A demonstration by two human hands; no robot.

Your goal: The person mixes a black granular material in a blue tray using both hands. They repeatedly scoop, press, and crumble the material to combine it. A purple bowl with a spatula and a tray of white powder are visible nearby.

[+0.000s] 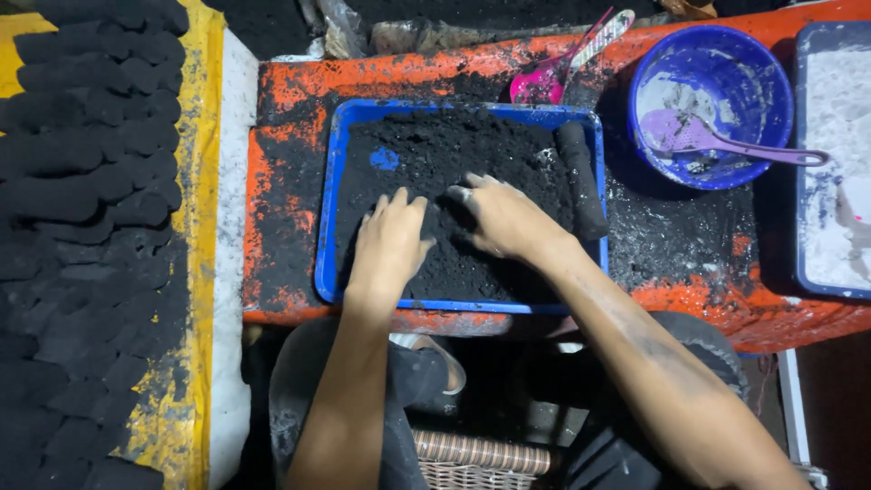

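Figure: gathering black powder in a tray, seen from the head camera. Nearest the viewer, both forearms reach forward over the knees and a woven basket [472, 458]. The left hand [390, 240] lies palm down on the black powder [435, 154], fingers spread and loosely curled, grasping nothing distinct. The right hand [504, 218], just beside it, presses flat with fingers extended toward the left hand; neither is clenched. The powder fills the blue tray [325, 245] under and beyond both hands. The step in hand appears to be scooping the loose powder together between the palms; forming it would call for closing both hands around a heap. Right of the right hand lies a finished black roll [582, 181]. Farther right stand a blue bowl [753, 63] with a purple spoon [726, 141]. Far left, rows of black rolled pieces [82, 181].
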